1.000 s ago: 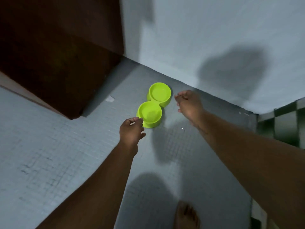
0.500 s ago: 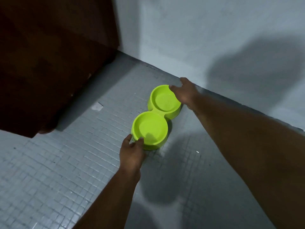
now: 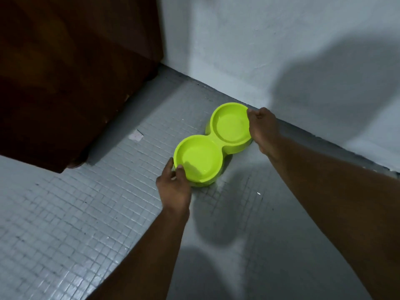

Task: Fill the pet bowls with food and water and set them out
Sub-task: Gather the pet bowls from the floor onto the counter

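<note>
Both arms stretch in from lower frame. Left hand [image 3: 173, 187] pinches bowl [image 3: 201, 159] rim at centre. Right hand [image 3: 263, 128] curls over rim, right of centre.

A lime-green double pet bowl [image 3: 213, 144], two round empty basins joined at a waist, sits upright on the tiled floor [image 3: 86, 213] near the wall [image 3: 259, 50].

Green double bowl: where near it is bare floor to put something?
Bare tiled floor lies left of the left hand, before the cabinet, and in shadow right of that hand. Crowded: where the right hand grips the double bowl near the wall.
</note>
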{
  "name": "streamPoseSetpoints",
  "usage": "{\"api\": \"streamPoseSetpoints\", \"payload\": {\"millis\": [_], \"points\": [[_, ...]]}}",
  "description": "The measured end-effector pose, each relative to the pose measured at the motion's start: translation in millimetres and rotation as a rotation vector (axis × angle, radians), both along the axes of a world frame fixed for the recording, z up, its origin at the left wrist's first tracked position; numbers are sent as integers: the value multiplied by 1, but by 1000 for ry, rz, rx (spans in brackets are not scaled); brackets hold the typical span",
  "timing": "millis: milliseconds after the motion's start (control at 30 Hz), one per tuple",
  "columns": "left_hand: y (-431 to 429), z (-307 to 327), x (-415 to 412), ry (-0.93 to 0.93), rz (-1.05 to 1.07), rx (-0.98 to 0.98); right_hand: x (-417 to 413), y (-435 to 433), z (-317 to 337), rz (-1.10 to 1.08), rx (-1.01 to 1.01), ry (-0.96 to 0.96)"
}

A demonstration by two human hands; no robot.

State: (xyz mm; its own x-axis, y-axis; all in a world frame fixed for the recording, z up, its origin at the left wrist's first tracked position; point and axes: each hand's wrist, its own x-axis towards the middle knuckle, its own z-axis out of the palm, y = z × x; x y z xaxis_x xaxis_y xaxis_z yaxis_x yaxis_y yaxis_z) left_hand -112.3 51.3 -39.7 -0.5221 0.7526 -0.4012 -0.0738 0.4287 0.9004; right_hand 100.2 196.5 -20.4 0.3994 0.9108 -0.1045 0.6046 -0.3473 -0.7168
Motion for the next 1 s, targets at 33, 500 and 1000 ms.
{"api": "streamPoseSetpoints", "payload": {"millis": [33, 500, 1000], "points": [[-1, 11, -4, 10, -4, 18, 1, -7, 12, -24, 9, 9], [-60, 350, -67, 18, -193, 65, -33, -211, 333, -334, 60, 363], [-207, 663, -93, 28, -425, 249, -84, -452, 641, -662, 243, 523]]}}
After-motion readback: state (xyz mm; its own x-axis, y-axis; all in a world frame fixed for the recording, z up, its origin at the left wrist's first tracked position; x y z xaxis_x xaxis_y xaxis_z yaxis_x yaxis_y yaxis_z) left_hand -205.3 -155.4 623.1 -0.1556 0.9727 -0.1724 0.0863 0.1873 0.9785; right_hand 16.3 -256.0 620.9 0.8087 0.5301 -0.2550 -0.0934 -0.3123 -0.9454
